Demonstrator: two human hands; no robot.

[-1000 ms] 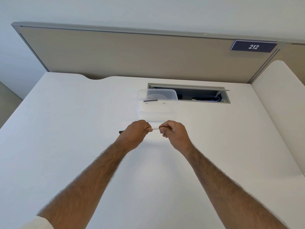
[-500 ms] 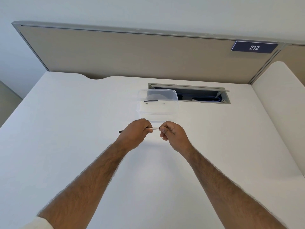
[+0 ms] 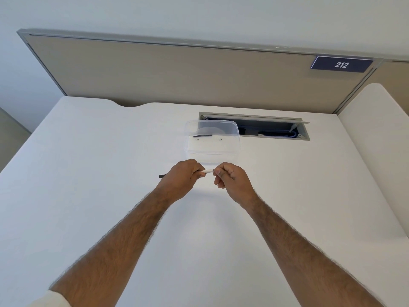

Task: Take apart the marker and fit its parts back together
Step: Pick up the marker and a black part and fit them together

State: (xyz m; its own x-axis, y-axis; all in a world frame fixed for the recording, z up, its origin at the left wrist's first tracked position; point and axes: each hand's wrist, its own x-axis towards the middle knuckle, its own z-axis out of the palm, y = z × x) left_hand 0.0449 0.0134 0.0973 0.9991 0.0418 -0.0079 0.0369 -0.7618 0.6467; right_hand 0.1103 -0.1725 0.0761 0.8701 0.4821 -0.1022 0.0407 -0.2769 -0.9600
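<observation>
White slim marker (image 3: pixel 207 171) is gripped by both closed hands, left hand (image 3: pixel 181 178) on the barrel, right hand (image 3: pixel 230 180) pinching its right end. Probably mid-disassembly; next, pull straight apart.

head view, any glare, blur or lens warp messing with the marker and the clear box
Head view: soft, even light and faint shadows; the marker between the hands is sharp; the clear box nearly vanishes against the white desk; wide-angle warp splays the partition edges.

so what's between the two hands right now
In the head view, a short white stretch of the marker bridges the gap between left hand and right hand; nothing else.
</observation>
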